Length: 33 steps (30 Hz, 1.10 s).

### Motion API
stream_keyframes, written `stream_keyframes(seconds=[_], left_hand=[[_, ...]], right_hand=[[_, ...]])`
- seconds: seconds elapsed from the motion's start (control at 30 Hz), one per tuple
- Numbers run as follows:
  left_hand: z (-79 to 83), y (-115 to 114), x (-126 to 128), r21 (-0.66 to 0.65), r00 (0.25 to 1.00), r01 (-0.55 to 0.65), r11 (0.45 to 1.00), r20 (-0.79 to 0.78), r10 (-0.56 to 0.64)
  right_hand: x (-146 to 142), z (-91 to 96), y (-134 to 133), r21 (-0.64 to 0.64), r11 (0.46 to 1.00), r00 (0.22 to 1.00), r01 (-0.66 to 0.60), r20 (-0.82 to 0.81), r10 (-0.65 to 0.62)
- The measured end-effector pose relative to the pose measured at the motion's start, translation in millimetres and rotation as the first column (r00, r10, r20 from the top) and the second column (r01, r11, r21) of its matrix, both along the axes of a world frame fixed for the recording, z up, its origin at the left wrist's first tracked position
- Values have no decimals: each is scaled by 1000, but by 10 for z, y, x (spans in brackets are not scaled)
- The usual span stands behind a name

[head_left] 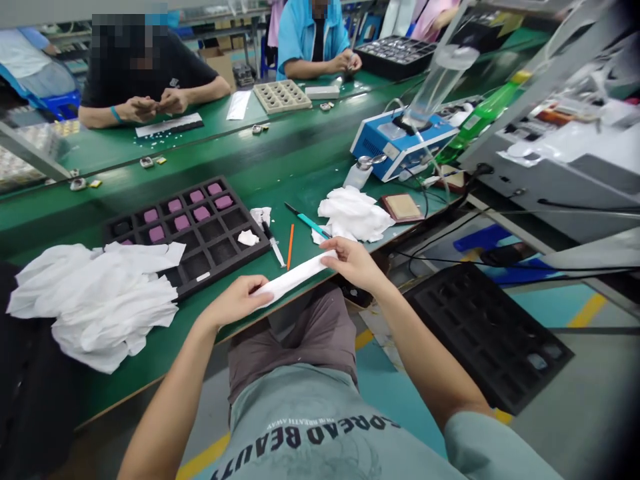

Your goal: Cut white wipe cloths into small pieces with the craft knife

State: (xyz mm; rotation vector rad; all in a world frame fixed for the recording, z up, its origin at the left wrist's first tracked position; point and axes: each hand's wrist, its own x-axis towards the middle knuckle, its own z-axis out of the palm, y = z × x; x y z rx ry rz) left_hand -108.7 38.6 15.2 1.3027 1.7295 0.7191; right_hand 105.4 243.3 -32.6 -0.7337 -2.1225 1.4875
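A white wipe folded into a long strip [295,279] is stretched between my two hands at the table's near edge. My left hand [243,298] grips its left end, thumb on top. The right end is pinched in my right hand [353,261]. Just beyond the strip lie an orange stick [291,245], a syringe [273,245] and a teal-handled craft knife [306,220]. Left of these is a black foam tray [220,252] with several purple blocks [201,213] in its compartments and a crumpled white scrap [248,237].
Crumpled white wipes [100,300] heap at the left, with another pile [353,213] at the right. Behind that stand a pump bottle [358,173] and a blue machine [400,143]. A second black tray [490,333] sits low on the right. Two people work across the bench.
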Motion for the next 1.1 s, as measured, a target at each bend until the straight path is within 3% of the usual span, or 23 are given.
stream_keyframes(seconds=[0.1,0.23,0.3,0.43,0.7,0.8,0.9,1.0,1.1], left_hand=[[133,-103,7,-72,955,-85,994,277,101],[199,-136,67,-91,893,-216,972,384,235],[197,-145,77,-102,880,-239,966,398,260],[190,-195,68,-133,857,-251,959,430,283],[234,-235,111,-169,839,-253,953,452,303],[245,-256,123,-210,816,-270,940,469,339],[236,-292,157,-229,809,-306,924,450,379],[190,-319,237,-184,805,-383,905,415,425],[113,-322,339,-114,773,-477,872,418,477]], right_hand=[[-164,28,159,137,990,989,-23,148,2],[-587,161,430,462,887,837,-4,487,-250],[-783,233,545,487,873,774,-18,559,-296],[-971,315,642,467,883,724,-40,623,-297],[-896,316,585,524,851,779,41,516,-356],[-755,367,588,550,819,812,164,396,-428],[-376,406,425,515,775,844,367,165,-510],[202,344,-44,448,760,834,471,55,-549],[703,175,-715,349,849,865,397,167,-473]])
